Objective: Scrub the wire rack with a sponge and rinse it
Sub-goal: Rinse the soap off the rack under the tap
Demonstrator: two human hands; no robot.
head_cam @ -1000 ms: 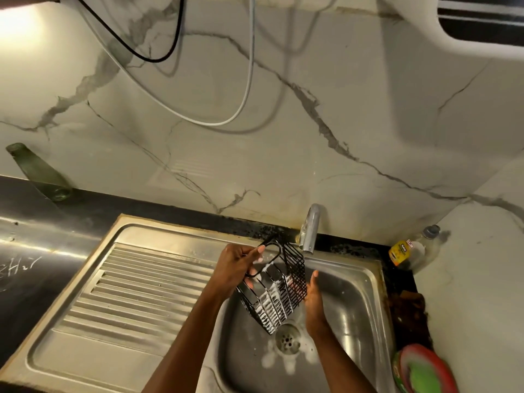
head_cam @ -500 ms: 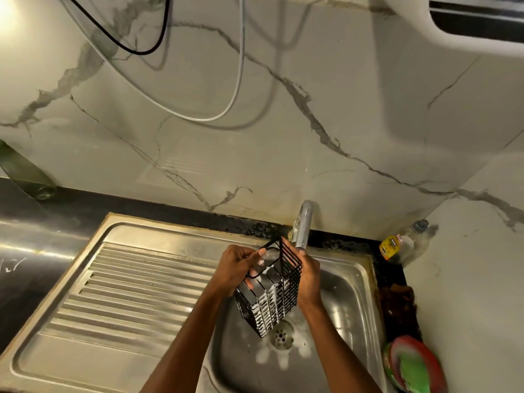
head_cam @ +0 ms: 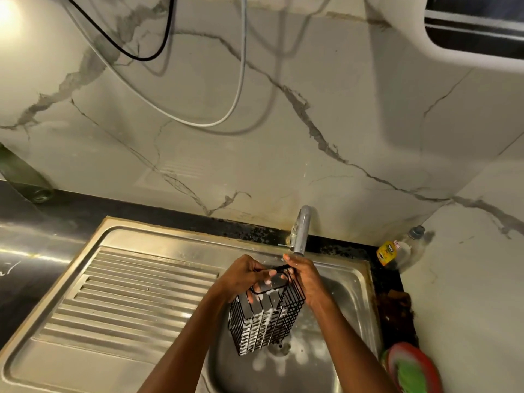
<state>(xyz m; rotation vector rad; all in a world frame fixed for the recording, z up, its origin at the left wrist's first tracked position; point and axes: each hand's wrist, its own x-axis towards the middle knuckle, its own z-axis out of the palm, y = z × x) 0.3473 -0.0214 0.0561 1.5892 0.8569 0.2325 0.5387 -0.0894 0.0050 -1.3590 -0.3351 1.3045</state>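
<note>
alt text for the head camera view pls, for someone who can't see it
Two bare hands hold a soapy black wire rack over a steel sink, just below the faucet: the left hand and right hand grip its top rim. Foam dots the basin near the drain.

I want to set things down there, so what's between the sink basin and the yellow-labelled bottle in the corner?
In the head view, only the sink rim and a strip of stained black counter lie before the bottle; nothing stands there.

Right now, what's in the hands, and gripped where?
Both hold the black wire rack over the sink: left hand and right hand each grip its top rim, on opposite sides.
</note>
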